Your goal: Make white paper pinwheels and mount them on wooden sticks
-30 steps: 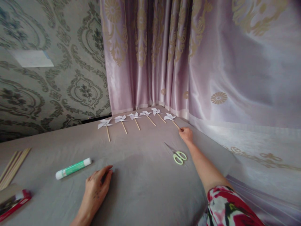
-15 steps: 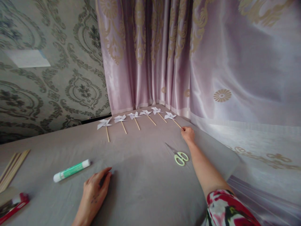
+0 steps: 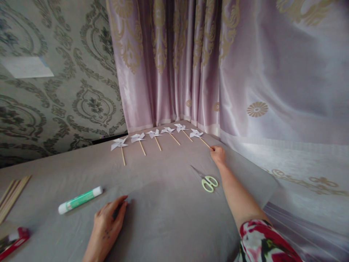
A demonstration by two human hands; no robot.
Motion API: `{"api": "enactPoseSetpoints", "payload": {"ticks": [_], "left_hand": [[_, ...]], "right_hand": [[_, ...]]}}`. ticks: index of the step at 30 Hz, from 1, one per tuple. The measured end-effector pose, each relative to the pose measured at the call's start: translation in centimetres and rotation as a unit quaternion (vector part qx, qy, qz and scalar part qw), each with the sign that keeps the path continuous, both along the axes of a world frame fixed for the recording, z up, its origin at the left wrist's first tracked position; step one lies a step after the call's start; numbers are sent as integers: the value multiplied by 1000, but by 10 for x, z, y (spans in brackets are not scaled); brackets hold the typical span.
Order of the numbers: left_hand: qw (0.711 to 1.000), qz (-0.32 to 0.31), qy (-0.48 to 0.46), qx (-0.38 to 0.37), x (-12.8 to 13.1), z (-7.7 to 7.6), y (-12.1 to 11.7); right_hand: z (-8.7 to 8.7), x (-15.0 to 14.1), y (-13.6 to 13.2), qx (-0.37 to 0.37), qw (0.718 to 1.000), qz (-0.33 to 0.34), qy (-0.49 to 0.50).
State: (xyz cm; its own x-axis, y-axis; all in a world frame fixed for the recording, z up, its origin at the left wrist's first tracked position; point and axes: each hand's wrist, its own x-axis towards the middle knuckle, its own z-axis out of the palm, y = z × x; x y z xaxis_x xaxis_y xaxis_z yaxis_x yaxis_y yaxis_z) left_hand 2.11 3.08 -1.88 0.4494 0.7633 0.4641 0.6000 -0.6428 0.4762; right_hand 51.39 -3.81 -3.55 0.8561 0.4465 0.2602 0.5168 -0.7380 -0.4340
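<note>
The right hand (image 3: 217,155) pinches 1 pinwheel (image 3: 196,133); 5 more pinwheels (image 3: 154,134) lie left of it. The left hand (image 3: 107,222), narrowly parted, has a green-and-white tube (image 3: 81,199) to its left.

Grey cloth-covered surface (image 3: 163,207) with craft things on it
Six white paper pinwheels (image 3: 167,130) form a curved row along the far side; pale green-handled scissors (image 3: 203,177) lie to the right, a green glue stick (image 3: 81,199) to the left, wooden sticks (image 3: 14,196) and a partly visible red box (image 3: 22,235) farther left.
</note>
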Motion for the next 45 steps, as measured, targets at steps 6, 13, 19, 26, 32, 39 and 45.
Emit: {"api": "enactPoseSetpoints", "payload": {"ticks": [6, 13, 19, 26, 32, 39, 45], "left_hand": [[1000, 3, 13, -5, -1, -2, 1], [1000, -5, 6, 2, -1, -3, 0], [1000, 1, 5, -4, 0, 1, 0], [1000, 4, 8, -3, -1, -2, 1], [1000, 7, 13, -8, -1, -1, 0], [1000, 5, 17, -18, -2, 0, 0], [1000, 8, 18, -18, -1, -1, 1]], "right_hand": [[0, 0, -2, 13, 1000, 7, -11], [0, -1, -7, 14, 1000, 11, -22], [1, -3, -10, 7, 1000, 11, -23], [3, -6, -12, 2, 1000, 10, -21], [4, -7, -12, 3, 1000, 5, -18], [4, -7, -12, 9, 1000, -1, -16], [2, -6, -11, 18, 1000, -5, -13]]}}
